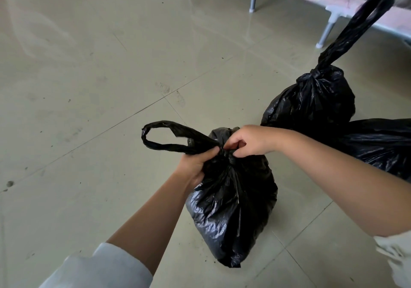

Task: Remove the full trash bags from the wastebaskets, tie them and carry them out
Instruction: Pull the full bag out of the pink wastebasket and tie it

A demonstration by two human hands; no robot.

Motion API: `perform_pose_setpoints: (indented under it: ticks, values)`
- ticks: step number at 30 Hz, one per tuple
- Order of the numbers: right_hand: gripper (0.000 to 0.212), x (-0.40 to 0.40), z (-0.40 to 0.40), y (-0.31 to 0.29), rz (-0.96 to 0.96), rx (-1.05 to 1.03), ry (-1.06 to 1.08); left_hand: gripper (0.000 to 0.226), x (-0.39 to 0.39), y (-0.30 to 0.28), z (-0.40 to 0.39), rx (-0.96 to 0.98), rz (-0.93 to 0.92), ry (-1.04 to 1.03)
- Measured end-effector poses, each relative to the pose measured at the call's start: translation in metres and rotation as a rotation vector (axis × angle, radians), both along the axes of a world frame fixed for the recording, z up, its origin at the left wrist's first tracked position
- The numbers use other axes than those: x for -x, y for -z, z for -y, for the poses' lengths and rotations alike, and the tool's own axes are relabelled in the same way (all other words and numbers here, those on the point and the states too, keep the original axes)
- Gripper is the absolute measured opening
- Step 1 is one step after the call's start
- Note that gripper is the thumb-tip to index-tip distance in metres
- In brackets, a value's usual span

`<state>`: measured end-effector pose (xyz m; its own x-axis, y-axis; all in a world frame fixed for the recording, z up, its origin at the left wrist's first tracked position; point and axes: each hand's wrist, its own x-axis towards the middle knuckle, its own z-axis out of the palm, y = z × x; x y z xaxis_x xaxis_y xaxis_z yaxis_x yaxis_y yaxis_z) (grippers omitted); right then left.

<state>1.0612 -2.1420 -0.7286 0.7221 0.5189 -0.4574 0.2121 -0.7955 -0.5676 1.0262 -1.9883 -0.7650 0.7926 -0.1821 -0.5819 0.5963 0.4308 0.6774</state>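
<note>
Head view only. Near trash bag (231, 199) stands on the tiled floor (89, 87), bulging, its gathered neck up top, right between the two hands. Landmark = that neck.

Left hand (195, 165) sits just left of and below the neck, grip clenched around the gathered plastic and the base of the handle loop (160, 135). The loop sticks out leftward from the neck, long axis roughly level, free end unheld.

Right hand (249, 141) sits just right of and above the neck, touching it. Its grip is a pinch, thumb and fingertips (230, 142) closed on a bit of black plastic at the knot point; the other handle is hidden under this hand, can't tell its lie.

Both hands about equally near the neck, so the coming move likely turns on that left-pointing loop: it lies on the left hand's side, and has to cross over toward the right-hand pinch to close the knot. Judgement: tying step, mid-way, knot not visibly finished.

Right of and beyond the neck: second bag (311, 101), already knotted, its long loop standing up and tilted right. Another black bag (382, 145) lies behind the right forearm, touching the second one. A bed frame (333, 5) is well beyond.

No wastebasket in view.
</note>
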Motion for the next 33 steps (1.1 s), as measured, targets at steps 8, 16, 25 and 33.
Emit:
perform_pose_setpoints:
  ticks: [8, 16, 25, 33]
  values:
    - [0.024, 0.021, 0.015, 0.018, 0.288, 0.041, 0.010, 0.031, -0.014, -0.004, -0.009, -0.149, -0.222, -0.310]
    - [0.026, 0.028, 0.019, 0.039, 0.192, 0.102, 0.030, 0.028, -0.012, 0.003, -0.022, -0.400, -0.266, -0.193]
    - [0.032, -0.005, 0.106, -0.038, 0.656, -0.103, 1.044, 0.035, -0.054, -0.082, 0.041, -0.807, 0.485, 0.070]
    - [0.052, -0.049, 0.145, -0.111, 0.448, -0.305, 1.323, 0.019, -0.075, -0.162, 0.115, -1.080, 0.886, 0.576]
